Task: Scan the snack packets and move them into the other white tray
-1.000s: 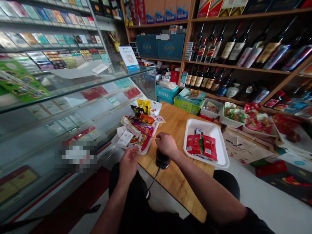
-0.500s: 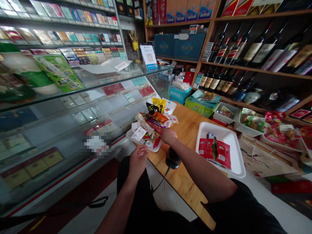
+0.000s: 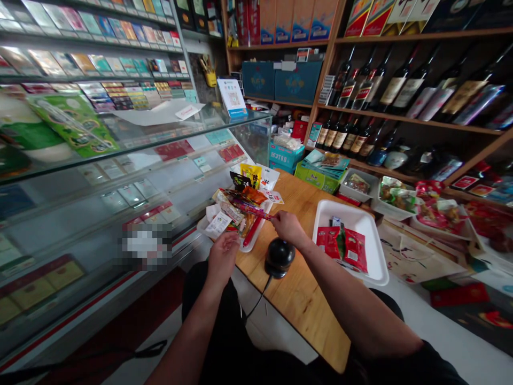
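My right hand (image 3: 289, 228) is closed on the end of a long, thin red-and-purple snack packet (image 3: 256, 210). The packet's other end lies over a heap of snack packets in a white tray (image 3: 247, 247) on the wooden table. At the tray's near edge is my left hand (image 3: 224, 251), fingers loosely bent and apart, with nothing visible in it. Near it lies a pale packet with a white label (image 3: 218, 223). Yellow (image 3: 251, 174) and black (image 3: 239, 182) packets stand at the back of the heap.
A round black device (image 3: 279, 256) with a cable sits on the wooden table (image 3: 316, 305) below my right hand. To the right, a larger white tray (image 3: 377, 256) holds red packets (image 3: 355, 250). A glass display counter (image 3: 172, 187) borders the left side; bottle shelves stand behind.
My right hand has drawn back to the right from the heap, pulling the red-and-purple packet partly out. My left hand stays by the tray's near edge. The view has shifted slightly right.
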The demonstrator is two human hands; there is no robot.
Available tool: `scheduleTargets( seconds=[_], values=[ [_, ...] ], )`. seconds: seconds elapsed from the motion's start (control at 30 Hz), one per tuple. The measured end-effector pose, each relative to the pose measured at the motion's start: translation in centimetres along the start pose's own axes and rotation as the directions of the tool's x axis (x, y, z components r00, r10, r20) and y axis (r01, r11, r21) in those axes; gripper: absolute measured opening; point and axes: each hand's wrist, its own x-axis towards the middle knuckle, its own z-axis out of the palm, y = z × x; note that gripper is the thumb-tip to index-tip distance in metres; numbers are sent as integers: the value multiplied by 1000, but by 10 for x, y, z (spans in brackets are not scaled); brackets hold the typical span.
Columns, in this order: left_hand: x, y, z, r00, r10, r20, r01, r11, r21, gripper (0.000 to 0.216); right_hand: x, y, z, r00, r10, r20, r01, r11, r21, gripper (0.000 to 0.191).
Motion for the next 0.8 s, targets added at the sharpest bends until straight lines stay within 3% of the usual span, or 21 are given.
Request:
scheduleTargets(
  seconds=[0.2, 0.33, 0.6, 0.8],
  values=[
    [10, 19, 27, 999, -38, -4, 37, 993, -114, 54, -41, 30, -24, 992, -112, -53, 121, 974, 190, 19],
    [14, 31, 43, 1000, -13, 13, 15, 983, -182, 51, -61, 41, -35, 984, -168, -67, 180, 945, 273, 19],
    [11, 42, 68, 995, 18, 98, 5, 973, -231, 48, -69, 77, -39, 991, -132, -20, 124, 856, 501, 21],
    [14, 31, 83, 991, 2, 133, 28, 975, -222, 46, -63, 101, -27, 991, 38, -131, 49, 797, 601, 26]
  ],
)
